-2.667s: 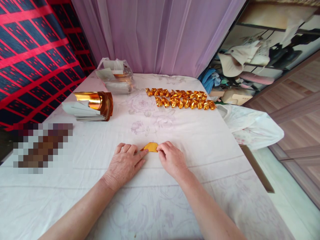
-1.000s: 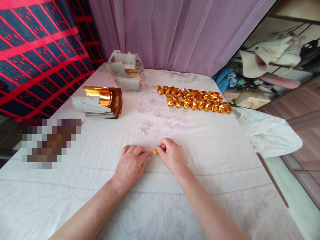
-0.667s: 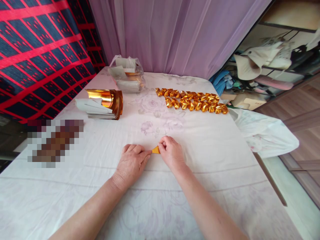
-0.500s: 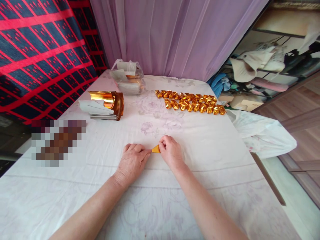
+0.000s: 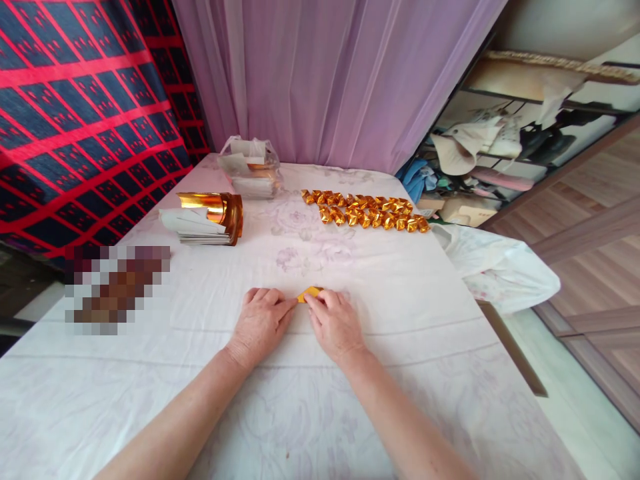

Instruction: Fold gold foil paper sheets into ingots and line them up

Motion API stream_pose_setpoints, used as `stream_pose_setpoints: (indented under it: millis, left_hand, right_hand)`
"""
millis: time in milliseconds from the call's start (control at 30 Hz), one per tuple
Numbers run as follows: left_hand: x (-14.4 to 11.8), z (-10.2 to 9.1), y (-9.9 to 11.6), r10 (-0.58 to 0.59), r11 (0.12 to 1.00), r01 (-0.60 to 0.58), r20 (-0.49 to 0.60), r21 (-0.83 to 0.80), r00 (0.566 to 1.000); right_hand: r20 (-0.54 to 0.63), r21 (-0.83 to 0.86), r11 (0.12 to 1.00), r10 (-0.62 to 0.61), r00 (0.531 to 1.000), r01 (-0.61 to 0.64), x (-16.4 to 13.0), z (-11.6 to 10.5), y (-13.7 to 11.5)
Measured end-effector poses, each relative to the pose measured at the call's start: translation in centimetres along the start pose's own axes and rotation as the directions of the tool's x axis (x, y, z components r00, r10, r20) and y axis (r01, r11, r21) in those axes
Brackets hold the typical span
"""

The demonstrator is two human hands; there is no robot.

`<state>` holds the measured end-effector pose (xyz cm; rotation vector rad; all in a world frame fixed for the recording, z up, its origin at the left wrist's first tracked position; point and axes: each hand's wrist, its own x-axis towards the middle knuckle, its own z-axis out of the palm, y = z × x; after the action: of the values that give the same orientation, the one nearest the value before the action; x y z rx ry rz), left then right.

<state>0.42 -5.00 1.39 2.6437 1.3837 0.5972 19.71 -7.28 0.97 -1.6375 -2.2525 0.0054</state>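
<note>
I'm pressing my left hand flat beside the gold paper piece on the white tablecloth; my right hand is pinching its near edge; I'm aiming for a firm, even crease, edges aligned, paper not sliding

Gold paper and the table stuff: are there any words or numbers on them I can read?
None can be read. The gold paper between the left hand and the right hand is plain, as are the folded gold pieces and the gold sheet stack. The plastic bag shows no print. One patch is blurred out.
</note>
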Motion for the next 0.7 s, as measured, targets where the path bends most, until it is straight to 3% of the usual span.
stream_pose_setpoints:
  millis: [133, 267, 567, 700]
  left_hand:
    - [0.0, 0.0, 0.0, 0.006, 1.0, -0.006, 0.008, -0.001, 1.0]
    - [0.0, 0.0, -0.1, 0.005, 1.0, -0.005, 0.009, -0.004, 1.0]
    - [0.1, 0.1, -0.1, -0.015, 1.0, 0.015, -0.007, -0.007, 1.0]
    - [0.3, 0.0, -0.2, -0.048, 0.999, 0.048, -0.005, -0.011, 0.999]
  right_hand:
    - [0.128, -0.086, 0.996, 0.026, 0.991, -0.015, 0.4, -0.5, -0.9]
    - [0.175, -0.09, 0.995, 0.06, 0.983, -0.044, 0.6, -0.7, -1.0]
    - [0.157, -0.091, 0.981, 0.182, 0.971, -0.17, 1.0, -0.6, -1.6]
    - [0.049, 0.076, 0.984, 0.158, 0.986, -0.162, 0.8, 0.2, -0.3]
